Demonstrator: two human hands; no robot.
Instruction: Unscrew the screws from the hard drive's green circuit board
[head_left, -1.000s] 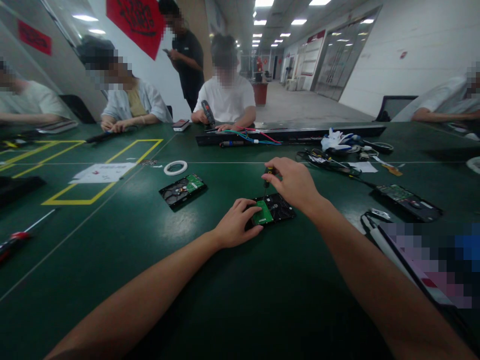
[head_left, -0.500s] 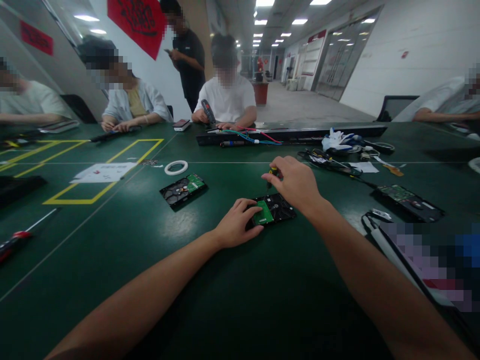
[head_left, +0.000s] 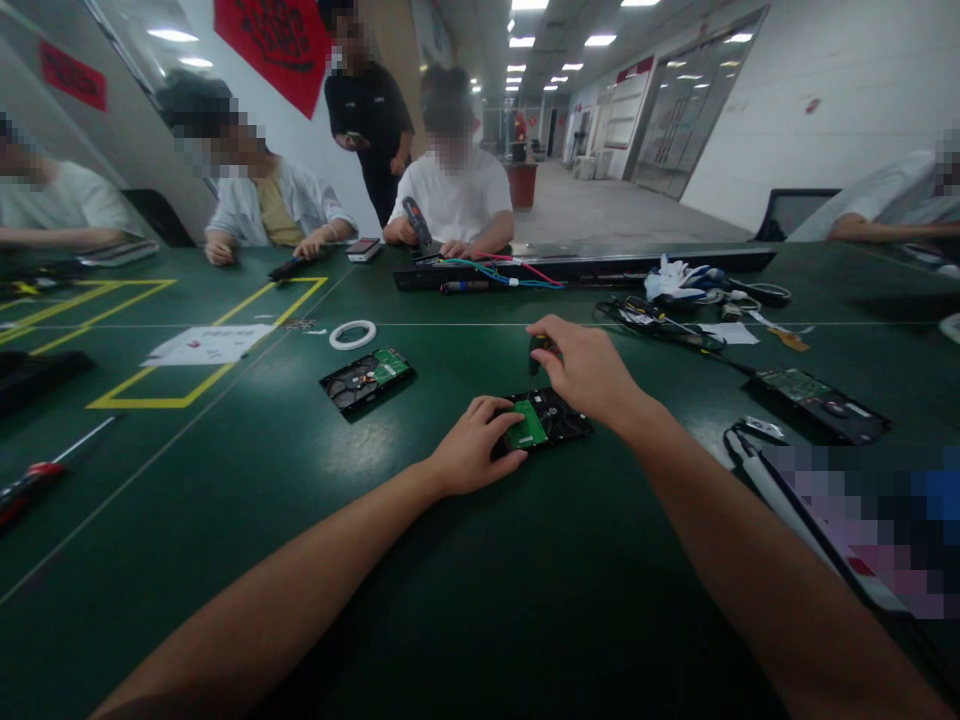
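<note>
A hard drive (head_left: 566, 418) with a green circuit board lies on the table in front of me. My left hand (head_left: 474, 450) is closed around its left end, fingertips over the board and thumb along the near edge. Above the drive, my right hand (head_left: 592, 372) pinches a small screwdriver (head_left: 538, 352) by its dark handle. The screwdriver stands nearly upright, its thin shaft pointing down at the drive's far edge; whether the tip sits in a screw is too small to tell.
A second hard drive (head_left: 367, 382) lies to the left below a white ring (head_left: 352, 334). Another drive (head_left: 817, 405) is at right, near cables and gloves (head_left: 679, 280). A red-handled screwdriver (head_left: 30, 492) lies far left. Across the table, a person in white holds a power tool (head_left: 416, 221).
My right hand and the screwdriver have shifted slightly left, and the fingers have turned on the handle. My left hand and the hard drive stay put. A co-worker's hands at left have moved apart.
</note>
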